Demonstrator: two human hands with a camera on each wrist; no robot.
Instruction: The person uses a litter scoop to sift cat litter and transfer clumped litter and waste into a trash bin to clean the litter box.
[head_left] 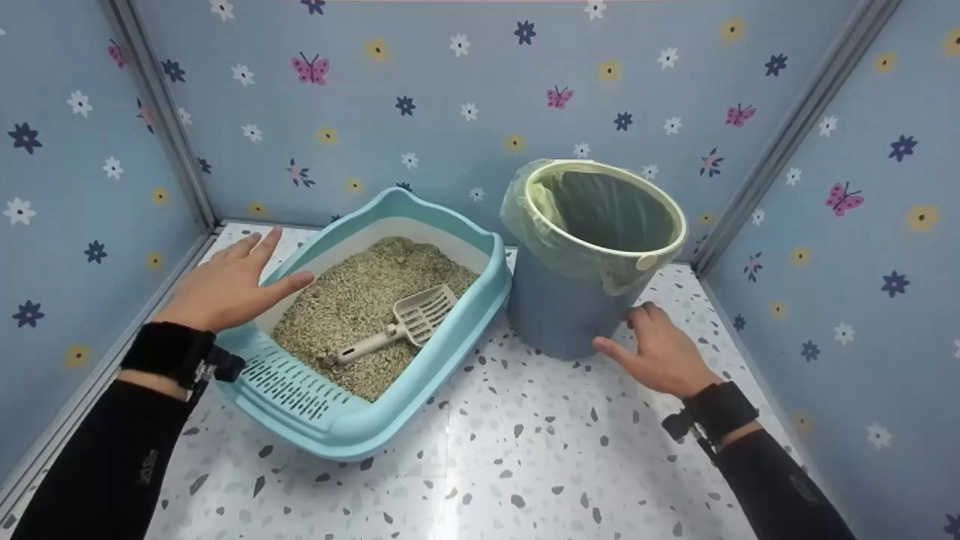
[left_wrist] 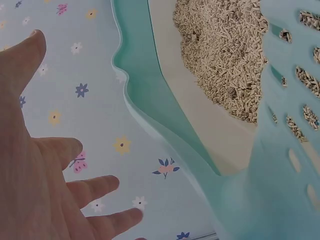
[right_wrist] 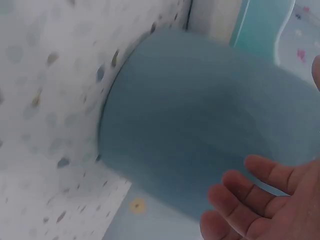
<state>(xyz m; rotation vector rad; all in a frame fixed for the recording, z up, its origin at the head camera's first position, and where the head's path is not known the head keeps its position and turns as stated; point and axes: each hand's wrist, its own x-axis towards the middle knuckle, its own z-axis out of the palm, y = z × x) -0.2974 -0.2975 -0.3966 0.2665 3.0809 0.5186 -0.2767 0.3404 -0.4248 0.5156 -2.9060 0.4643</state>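
Resting flat over the left rim of the litter tray (head_left: pixel 420 352), the left hand (head_left: pixel 229 285) keeps its fingers straight and spread, holding nothing. The right hand (head_left: pixel 660 352), relaxed and empty, lies at the near side of the blue bin (head_left: pixel 559 315), right of the tray. Judged heavy with pellet litter (head_left: pixel 360 300), the stiff, smooth plastic tray is best gripped at opposite rims. A slotted scoop (head_left: pixel 409 322) lies on the litter. The bin's thin bag liner (head_left: pixel 592 259) looks soft.
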